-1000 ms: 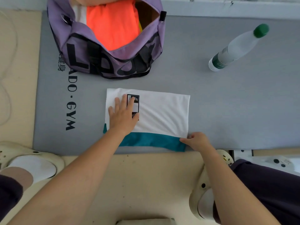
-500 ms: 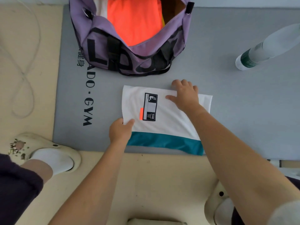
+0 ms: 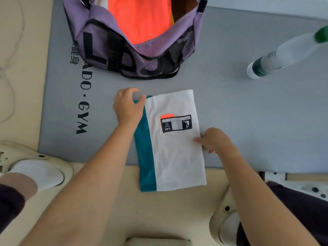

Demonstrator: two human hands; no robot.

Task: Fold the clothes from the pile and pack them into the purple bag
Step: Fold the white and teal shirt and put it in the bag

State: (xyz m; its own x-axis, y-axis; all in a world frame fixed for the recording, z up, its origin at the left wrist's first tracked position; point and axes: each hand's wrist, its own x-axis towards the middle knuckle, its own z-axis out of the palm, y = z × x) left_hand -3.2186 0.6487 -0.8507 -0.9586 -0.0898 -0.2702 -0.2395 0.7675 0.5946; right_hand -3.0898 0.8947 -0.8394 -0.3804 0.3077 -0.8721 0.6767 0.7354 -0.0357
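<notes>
A folded white garment [image 3: 175, 153] with a teal band along its left side and a black patch lies lengthwise on the grey mat [image 3: 230, 107], its near end hanging over the mat's front edge. My left hand [image 3: 127, 105] pinches its far left corner. My right hand [image 3: 213, 141] grips its right edge at mid-length. The purple bag [image 3: 134, 55] stands open just beyond, with a folded orange garment [image 3: 140, 18] inside.
A clear water bottle [image 3: 284, 54] with a green cap lies on the mat at the right. White clogs [image 3: 35, 167] on my feet flank the mat's front edge. A thin cord [image 3: 10, 86] loops on the beige floor at the left.
The garment has been turned a quarter turn, so the teal band went from the near edge to the left side. Both hands shifted to new grips on its edges.
</notes>
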